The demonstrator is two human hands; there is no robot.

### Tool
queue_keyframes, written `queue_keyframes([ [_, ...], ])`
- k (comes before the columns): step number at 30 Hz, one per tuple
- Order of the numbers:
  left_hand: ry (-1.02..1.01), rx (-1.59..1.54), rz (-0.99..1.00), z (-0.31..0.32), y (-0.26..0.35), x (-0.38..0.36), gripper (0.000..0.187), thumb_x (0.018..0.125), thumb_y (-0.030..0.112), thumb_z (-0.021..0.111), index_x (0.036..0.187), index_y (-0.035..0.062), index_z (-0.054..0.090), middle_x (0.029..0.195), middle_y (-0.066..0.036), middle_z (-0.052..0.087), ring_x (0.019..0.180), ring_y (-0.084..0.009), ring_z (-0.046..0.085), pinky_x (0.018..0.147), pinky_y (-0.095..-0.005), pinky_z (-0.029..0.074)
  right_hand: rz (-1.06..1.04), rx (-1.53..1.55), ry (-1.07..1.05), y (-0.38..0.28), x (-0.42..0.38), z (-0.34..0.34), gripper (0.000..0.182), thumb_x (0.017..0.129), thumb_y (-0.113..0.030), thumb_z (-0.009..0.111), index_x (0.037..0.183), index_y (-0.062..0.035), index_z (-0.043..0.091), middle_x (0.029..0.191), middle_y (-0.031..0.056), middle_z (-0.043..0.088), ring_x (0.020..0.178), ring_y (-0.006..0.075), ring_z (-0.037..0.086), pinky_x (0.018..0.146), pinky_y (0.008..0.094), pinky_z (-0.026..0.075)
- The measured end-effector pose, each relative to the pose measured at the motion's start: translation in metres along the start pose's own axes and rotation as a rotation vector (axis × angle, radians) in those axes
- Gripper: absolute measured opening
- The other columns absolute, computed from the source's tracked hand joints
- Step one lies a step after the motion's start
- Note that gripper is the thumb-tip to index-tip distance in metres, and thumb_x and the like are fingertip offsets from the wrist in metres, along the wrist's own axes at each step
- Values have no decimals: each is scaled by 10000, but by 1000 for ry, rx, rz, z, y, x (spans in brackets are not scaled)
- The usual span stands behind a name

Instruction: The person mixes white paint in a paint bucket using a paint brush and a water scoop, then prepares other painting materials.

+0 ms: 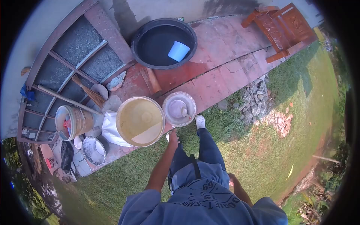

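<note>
My left hand reaches forward at the pavement edge, just below a round white bucket with pale purplish contents. Its fingers are too small to read, and a white shape, perhaps a shoe, shows beside it. To its left stands a wide tub of cloudy yellowish liquid, with a white sack behind its left side. My right hand hangs beside my hip, partly hidden by the shirt and arm; its fingers cannot be made out.
A black basin holds a light blue pail. A wooden chair stands at the upper right. At left are a grid frame, a broom, a stained bucket and a smaller basin. Stone rubble lies on grass.
</note>
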State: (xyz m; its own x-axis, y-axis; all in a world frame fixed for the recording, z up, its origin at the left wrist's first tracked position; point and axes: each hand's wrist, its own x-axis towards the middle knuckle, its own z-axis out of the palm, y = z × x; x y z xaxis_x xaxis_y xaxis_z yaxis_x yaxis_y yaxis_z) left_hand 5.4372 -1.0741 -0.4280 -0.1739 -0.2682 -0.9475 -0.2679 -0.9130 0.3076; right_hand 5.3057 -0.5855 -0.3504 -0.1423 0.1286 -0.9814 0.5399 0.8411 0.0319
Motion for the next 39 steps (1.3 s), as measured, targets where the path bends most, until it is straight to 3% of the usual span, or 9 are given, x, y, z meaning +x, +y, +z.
queue_keyframes([
  [5, 147, -297, 54, 33, 1, 73, 833, 813, 454, 637, 1482, 245, 187, 1501, -118, 281, 1263, -442, 402, 955, -608, 380, 91, -143, 53, -94, 30, -63, 380, 933, -374, 529, 1235, -146, 558, 1046, 77, 650, 874, 231, 636, 758, 460, 498],
  [9, 259, -558, 69, 57, 14, 105, 756, 814, 338, 650, 1439, 217, 243, 1436, -113, 357, 1194, -398, 467, 891, -598, 441, -171, -269, 6, -229, 93, -117, 334, 936, -267, 541, 1238, -125, 552, 987, 80, 661, 784, 218, 655, 676, 411, 516],
  [14, 544, -345, 274, 91, 8, 135, 604, 789, 100, 613, 1320, 131, 327, 1214, -135, 491, 1019, -283, 555, 559, -405, 559, -1030, -639, 97, -442, 183, -151, 312, 948, -162, 528, 1217, -10, 565, 1008, 86, 667, 857, 156, 630, 736, 300, 510],
  [16, 605, -382, 515, 111, 4, 146, 562, 782, -24, 568, 1290, -17, 328, 1210, -203, 501, 1102, -301, 520, 954, -382, 432, -1139, -534, 36, -561, 171, -131, 280, 945, -97, 514, 1199, 7, 568, 1032, 79, 654, 907, 139, 624, 771, 292, 507],
  [20, 727, -287, 636, 135, 11, 140, 583, 814, -31, 540, 1340, 28, 297, 1244, -165, 480, 1124, -289, 509, 960, -376, 428, -1541, -499, 63, -765, 107, -55, 247, 925, -14, 515, 1160, 21, 586, 1022, 74, 646, 936, 124, 603, 841, 267, 474],
  [25, 696, -348, 651, 132, 15, 138, 555, 810, -52, 519, 1316, -22, 294, 1261, -179, 459, 1147, -257, 467, 1013, -329, 340, -1894, -568, 157, -944, 73, 62, 291, 904, -155, 623, 1187, -87, 607, 987, 86, 655, 880, 143, 621, 833, 280, 473],
  [29, 655, -352, 603, 117, 11, 142, 539, 819, -36, 509, 1311, -25, 288, 1256, -181, 452, 1128, -238, 460, 1005, -326, 343, -1703, -930, 117, -1017, 64, 137, 673, 803, -92, 631, 1423, -237, 414, 1310, 186, 502, 1120, 266, 552, 961, 346, 432],
  [35, 658, -304, 534, 106, 12, 141, 597, 814, -36, 528, 1352, -52, 267, 1298, -228, 447, 1182, -289, 462, 1033, -353, 325, -1646, -1448, 368, -978, 31, 195, 887, 703, -63, 633, 1471, -313, 265, 1502, 199, 247, 1369, 439, 281, 1109, 499, 301],
  [39, 665, -330, 534, 108, 15, 144, 633, 817, -33, 539, 1382, -55, 255, 1298, -245, 466, 1181, -308, 487, 1039, -369, 333, -2127, -1500, 570, -998, 73, 203, 699, 768, -117, 669, 1378, -237, 349, 1354, 164, 493, 1331, 348, 396, 1087, 546, 299],
])
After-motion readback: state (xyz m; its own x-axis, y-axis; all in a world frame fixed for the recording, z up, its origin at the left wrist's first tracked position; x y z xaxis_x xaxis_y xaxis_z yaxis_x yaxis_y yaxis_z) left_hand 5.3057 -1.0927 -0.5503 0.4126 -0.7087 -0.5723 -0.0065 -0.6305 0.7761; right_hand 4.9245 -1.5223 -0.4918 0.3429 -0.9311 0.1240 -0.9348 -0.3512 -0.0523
